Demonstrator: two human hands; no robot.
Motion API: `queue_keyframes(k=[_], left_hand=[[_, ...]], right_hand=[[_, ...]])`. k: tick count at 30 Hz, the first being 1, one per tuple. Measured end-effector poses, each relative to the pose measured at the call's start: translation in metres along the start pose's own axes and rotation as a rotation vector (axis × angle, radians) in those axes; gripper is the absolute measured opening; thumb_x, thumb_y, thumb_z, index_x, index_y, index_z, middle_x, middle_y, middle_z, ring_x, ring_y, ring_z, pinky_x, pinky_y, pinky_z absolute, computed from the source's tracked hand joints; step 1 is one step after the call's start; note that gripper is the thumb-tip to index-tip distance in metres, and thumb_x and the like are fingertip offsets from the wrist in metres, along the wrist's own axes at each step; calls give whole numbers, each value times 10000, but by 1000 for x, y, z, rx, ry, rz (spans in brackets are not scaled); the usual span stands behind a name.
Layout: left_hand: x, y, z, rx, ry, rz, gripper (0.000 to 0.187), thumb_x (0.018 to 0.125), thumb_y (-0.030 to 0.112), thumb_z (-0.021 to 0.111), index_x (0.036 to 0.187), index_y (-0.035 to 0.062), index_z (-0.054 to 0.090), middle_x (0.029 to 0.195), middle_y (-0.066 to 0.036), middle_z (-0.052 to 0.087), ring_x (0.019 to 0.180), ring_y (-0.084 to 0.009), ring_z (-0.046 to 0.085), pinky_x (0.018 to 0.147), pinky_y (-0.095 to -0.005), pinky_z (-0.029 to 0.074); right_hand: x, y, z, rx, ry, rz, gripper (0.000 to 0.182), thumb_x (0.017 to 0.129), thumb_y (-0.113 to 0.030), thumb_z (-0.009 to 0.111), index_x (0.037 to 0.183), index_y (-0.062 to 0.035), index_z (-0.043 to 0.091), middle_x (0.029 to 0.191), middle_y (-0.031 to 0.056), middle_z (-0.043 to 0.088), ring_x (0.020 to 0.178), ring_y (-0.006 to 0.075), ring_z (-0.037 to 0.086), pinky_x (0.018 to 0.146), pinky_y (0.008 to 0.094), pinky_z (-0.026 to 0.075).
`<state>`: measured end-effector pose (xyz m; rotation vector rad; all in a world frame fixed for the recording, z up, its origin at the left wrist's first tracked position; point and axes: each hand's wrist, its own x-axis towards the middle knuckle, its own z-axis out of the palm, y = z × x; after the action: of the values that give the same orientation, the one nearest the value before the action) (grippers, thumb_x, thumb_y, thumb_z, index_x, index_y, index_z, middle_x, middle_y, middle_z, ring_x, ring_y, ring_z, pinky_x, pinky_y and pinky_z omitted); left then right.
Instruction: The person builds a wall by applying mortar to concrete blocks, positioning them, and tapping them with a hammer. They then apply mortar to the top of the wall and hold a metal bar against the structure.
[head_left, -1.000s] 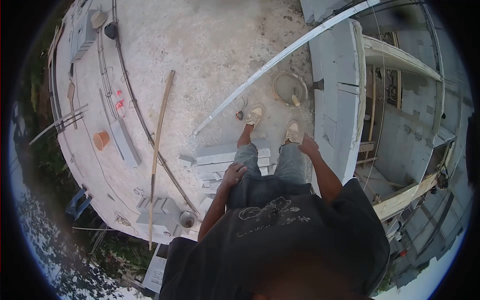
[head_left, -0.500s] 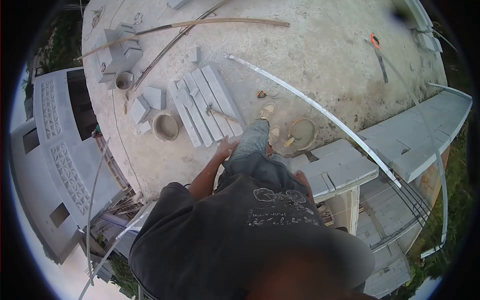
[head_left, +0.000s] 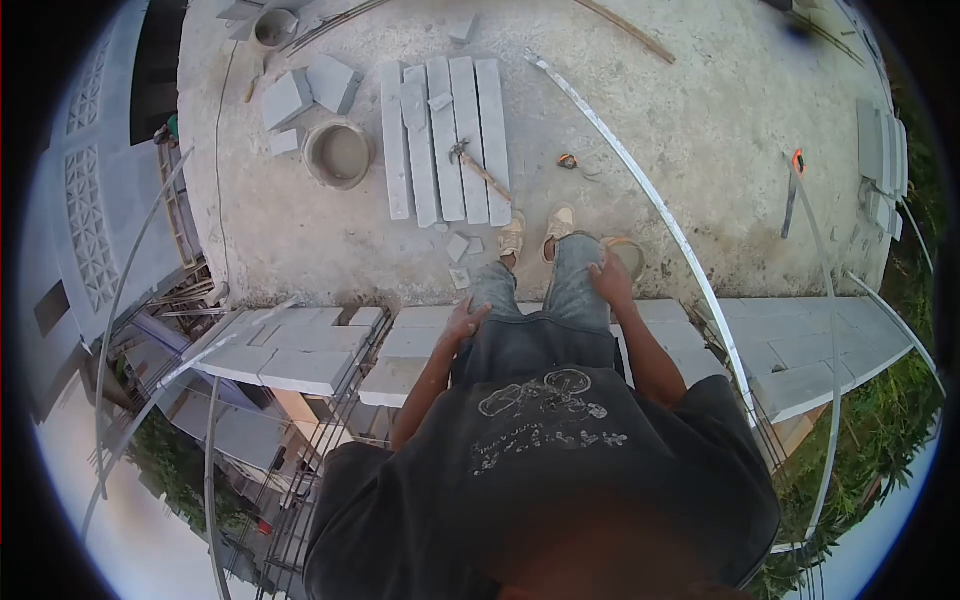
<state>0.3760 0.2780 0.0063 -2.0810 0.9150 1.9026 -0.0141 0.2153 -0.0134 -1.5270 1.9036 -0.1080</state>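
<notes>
My left hand rests against my left thigh, its fingers stretched out and nothing in them. On my right knee lies my right hand, also without anything held, fingers lying along the jeans. Both shoes stand side by side on the concrete floor. Ahead of them are several long grey block strips laid parallel, with a hammer across them. Partly hidden behind my right hand is a round bucket. A tape measure sits on the floor to the right of the strips.
A low grey block wall runs beneath and beside me, with rebar rising from gaps. A mortar bucket and cut blocks stand left. A long metal bar slants right; a handsaw lies farther right.
My view has turned, so the strips and hammer appear straighter and higher. My feet are now side by side. Both hands have come onto my legs, the right one now in full view.
</notes>
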Motion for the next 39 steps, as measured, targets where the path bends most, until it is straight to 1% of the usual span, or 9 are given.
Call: queue_keyframes(k=[3, 9, 15, 21, 26, 31, 35, 36, 39], left_hand=[[-16, -16, 14, -496, -76, -155, 1032, 853, 628, 689, 1535, -51, 318, 1520, -274, 434, 1406, -370, 440, 1133, -383, 371], [28, -15, 87, -702, 107, -178, 1002, 881, 633, 667, 1564, 7, 287, 1547, -257, 401, 1434, -373, 395, 1165, -408, 327], [83, 16, 164, -544, 234, -536, 1023, 853, 628, 678, 1580, 63, 230, 1473, -281, 428, 1370, -457, 417, 1118, -528, 356], [77, 40, 160, -618, 202, -725, 995, 837, 607, 692, 1563, 75, 269, 1476, -258, 420, 1366, -450, 423, 1111, -521, 362], [81, 31, 173, -786, 234, -664, 992, 845, 625, 676, 1565, 68, 281, 1489, -249, 413, 1378, -446, 412, 1129, -519, 339], [142, -41, 188, -1435, 200, -633, 897, 984, 674, 432, 1543, -17, 309, 1503, -256, 419, 1379, -353, 423, 1135, -442, 331], [254, -103, 184, -1364, 340, -614, 874, 983, 728, 351, 1556, 68, 335, 1460, -203, 482, 1361, -333, 431, 1130, -474, 318], [283, -107, 167, -1491, 238, -570, 865, 968, 742, 352, 1616, 191, 197, 1577, -154, 363, 1436, -374, 336, 1134, -562, 274], [372, -92, 125, -2035, 272, -492, 838, 971, 752, 308, 1622, 248, 151, 1616, -135, 302, 1485, -388, 261, 1162, -616, 237]], right_hand=[[63, -69, 12, 40, -189, -80, 608, 846, -258, 717, 1374, -36, 515, 1046, 183, 707, 1035, 370, 673, 920, 468, 515], [156, -85, 168, -123, -690, 91, 748, 804, -270, 754, 1439, -36, 436, 1172, 218, 659, 1131, 378, 635, 962, 479, 502], [244, -75, 304, -208, -486, 36, 957, 803, -301, 775, 1550, -33, 240, 1404, 284, 481, 1334, 428, 477, 1061, 487, 456], [284, -53, 373, -183, -442, -169, 369, 933, -173, 650, 1201, -17, 449, 1062, 251, 644, 1012, 440, 637, 851, 536, 497], [261, -131, 386, -139, -429, -267, 309, 935, -167, 661, 1092, -3, 452, 949, 170, 671, 867, 397, 680, 724, 479, 535], [307, -180, 395, 96, -418, -598, 410, 925, -144, 679, 1273, -15, 505, 1011, 172, 657, 801, 299, 684, 693, 410, 542], [300, -74, 321, -48, -479, -309, 525, 917, -164, 697, 1382, -42, 488, 1114, 159, 651, 801, 207, 679, 718, 353, 555], [299, -23, 314, -121, -471, -232, 549, 923, -174, 694, 1407, -45, 468, 1138, 149, 650, 809, 189, 676, 730, 342, 562], [287, 37, 296, -105, -578, 130, 572, 886, -229, 699, 1387, -55, 485, 1163, 125, 642, 990, 270, 674, 829, 374, 546]])
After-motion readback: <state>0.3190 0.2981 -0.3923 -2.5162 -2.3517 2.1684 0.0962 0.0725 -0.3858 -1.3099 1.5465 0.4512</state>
